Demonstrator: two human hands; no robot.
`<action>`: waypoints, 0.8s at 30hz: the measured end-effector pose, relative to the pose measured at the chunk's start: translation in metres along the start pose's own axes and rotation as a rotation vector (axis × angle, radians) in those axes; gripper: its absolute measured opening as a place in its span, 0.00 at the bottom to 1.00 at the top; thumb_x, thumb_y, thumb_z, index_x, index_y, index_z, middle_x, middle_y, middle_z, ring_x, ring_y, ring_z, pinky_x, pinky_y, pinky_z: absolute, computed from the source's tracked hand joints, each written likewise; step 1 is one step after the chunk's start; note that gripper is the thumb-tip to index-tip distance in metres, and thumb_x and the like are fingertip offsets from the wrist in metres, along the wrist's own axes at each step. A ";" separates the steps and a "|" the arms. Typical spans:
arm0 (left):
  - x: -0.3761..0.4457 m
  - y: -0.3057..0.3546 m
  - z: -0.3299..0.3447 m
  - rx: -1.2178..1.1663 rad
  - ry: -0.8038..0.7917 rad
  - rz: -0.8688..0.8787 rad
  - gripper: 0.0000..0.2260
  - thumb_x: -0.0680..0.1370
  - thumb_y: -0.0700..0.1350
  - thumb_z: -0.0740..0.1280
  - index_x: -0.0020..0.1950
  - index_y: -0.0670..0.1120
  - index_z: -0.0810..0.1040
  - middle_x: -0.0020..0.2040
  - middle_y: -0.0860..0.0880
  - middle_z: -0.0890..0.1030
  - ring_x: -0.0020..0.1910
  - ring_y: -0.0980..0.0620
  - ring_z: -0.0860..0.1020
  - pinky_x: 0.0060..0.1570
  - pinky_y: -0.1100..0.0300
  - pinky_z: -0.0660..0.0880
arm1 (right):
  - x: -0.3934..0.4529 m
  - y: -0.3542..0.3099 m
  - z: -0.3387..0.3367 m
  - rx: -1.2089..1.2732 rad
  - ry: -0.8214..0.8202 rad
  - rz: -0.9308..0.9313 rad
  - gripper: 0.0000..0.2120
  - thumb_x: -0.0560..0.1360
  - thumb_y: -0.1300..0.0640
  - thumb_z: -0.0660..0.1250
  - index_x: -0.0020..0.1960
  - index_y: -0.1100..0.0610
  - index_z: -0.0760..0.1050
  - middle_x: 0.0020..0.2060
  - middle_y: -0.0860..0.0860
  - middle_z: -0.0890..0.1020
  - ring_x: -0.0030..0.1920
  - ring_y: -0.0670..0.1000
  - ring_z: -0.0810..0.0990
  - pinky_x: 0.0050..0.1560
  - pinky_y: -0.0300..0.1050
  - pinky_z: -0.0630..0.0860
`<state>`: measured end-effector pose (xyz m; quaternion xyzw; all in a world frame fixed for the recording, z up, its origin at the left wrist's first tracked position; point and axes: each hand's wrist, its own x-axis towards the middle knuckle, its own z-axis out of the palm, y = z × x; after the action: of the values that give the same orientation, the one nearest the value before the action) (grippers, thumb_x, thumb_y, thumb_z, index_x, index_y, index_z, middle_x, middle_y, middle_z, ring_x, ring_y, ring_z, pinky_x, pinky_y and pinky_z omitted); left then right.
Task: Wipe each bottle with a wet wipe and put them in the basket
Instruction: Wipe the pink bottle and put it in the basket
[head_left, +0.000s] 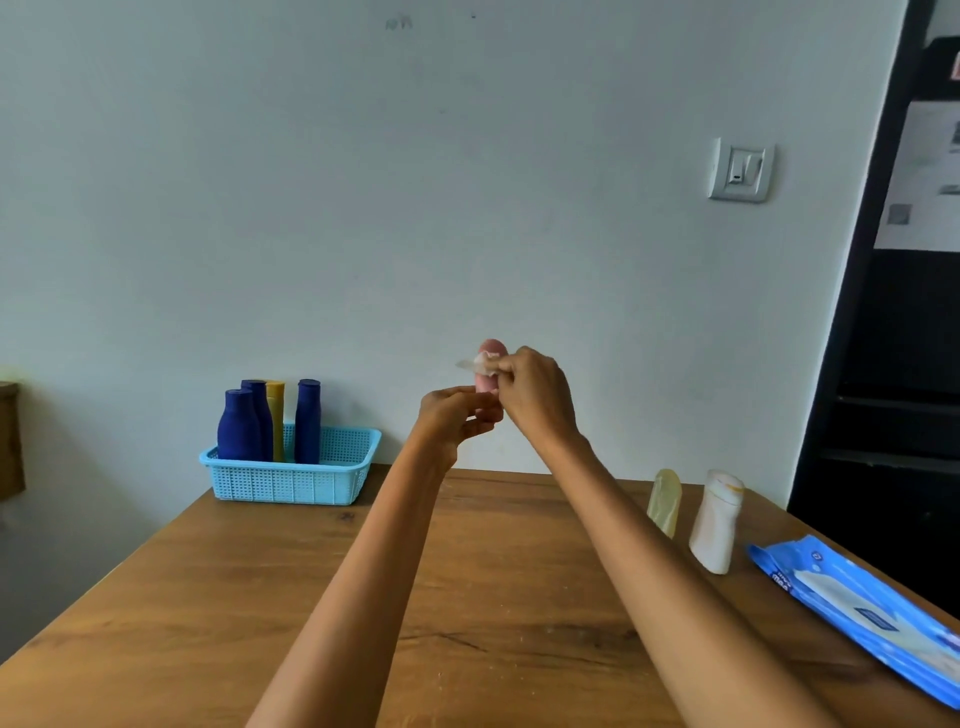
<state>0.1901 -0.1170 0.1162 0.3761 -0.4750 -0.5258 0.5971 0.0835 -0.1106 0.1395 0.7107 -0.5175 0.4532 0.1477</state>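
I hold a small pink bottle (488, 382) upright in the air above the far side of the table. My left hand (457, 421) grips its lower part. My right hand (535, 395) presses a white wet wipe (480, 362) against its upper part. A light blue basket (296, 475) stands at the far left of the table, with three dark blue bottles (307, 421) and a yellow bottle (276, 415) standing in it. On the right, a pale yellow bottle (665, 501) and a white bottle (717, 522) stand on the table.
A blue pack of wet wipes (852, 608) lies at the table's right edge. The wooden table (208, 597) meets a pale wall at the back. A dark door frame (878, 312) rises on the right.
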 end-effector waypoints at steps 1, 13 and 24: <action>0.000 -0.001 0.000 -0.002 0.004 -0.007 0.02 0.75 0.34 0.68 0.43 0.38 0.78 0.37 0.42 0.79 0.36 0.49 0.79 0.46 0.57 0.78 | -0.003 0.001 -0.001 0.017 -0.022 0.015 0.11 0.79 0.56 0.62 0.50 0.57 0.83 0.41 0.56 0.82 0.41 0.53 0.79 0.39 0.41 0.72; 0.001 0.000 -0.003 0.048 -0.046 -0.040 0.06 0.74 0.37 0.70 0.49 0.40 0.76 0.40 0.43 0.81 0.39 0.49 0.80 0.45 0.59 0.78 | 0.035 0.010 -0.012 0.087 -0.073 0.142 0.16 0.80 0.62 0.57 0.65 0.54 0.74 0.61 0.56 0.76 0.60 0.56 0.76 0.58 0.45 0.73; 0.004 -0.010 -0.004 0.114 0.024 -0.017 0.04 0.76 0.36 0.67 0.49 0.37 0.77 0.37 0.45 0.80 0.36 0.51 0.79 0.42 0.59 0.79 | -0.004 0.004 0.005 -0.186 -0.183 -0.253 0.12 0.78 0.61 0.61 0.57 0.56 0.80 0.57 0.51 0.76 0.56 0.51 0.75 0.50 0.44 0.76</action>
<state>0.1916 -0.1226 0.1062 0.4198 -0.4938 -0.4984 0.5758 0.0822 -0.1139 0.1323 0.7916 -0.4747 0.3149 0.2210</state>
